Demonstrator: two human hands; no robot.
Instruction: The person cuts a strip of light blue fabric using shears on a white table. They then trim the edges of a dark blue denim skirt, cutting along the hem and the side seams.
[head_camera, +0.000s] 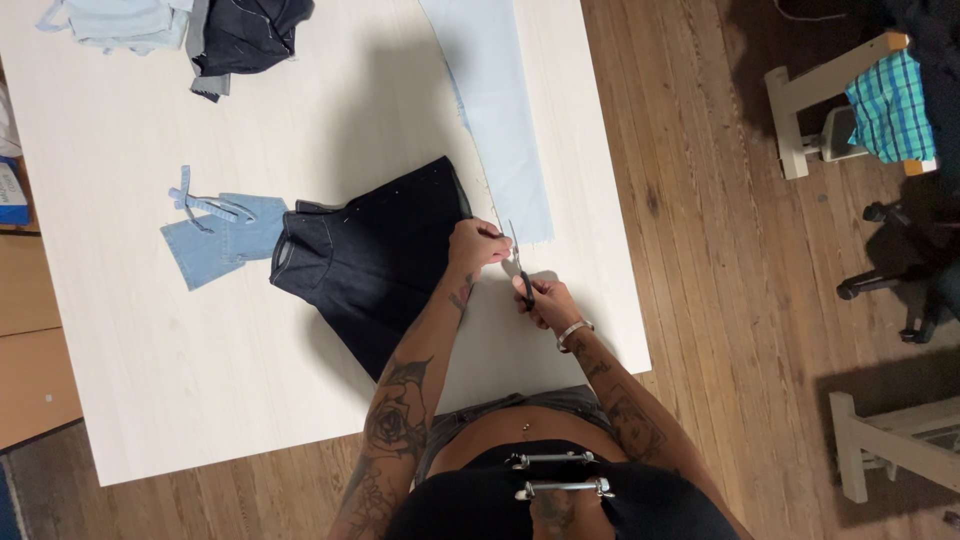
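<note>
Head view looks straight down on your pale wood-grain worktop (120, 380), and your own torso cuts off its near edge. Your right hand (545, 302) has its grip closed round the dark handles of the scissors (520, 265); the thin blades point away from you and are hard to make out against the long pale blue denim strip (500, 110), whose frayed lower end they touch. That strip runs out of sight at the top. Your left hand (475, 243) pinches shut where the strip meets the dark denim piece (385, 255), which lies flat mid-worktop; what the fingers actually clamp is hidden. Left of it lies a small light blue denim scrap (215, 245). Folded clothes (180, 25) are cropped at the top.
</note>
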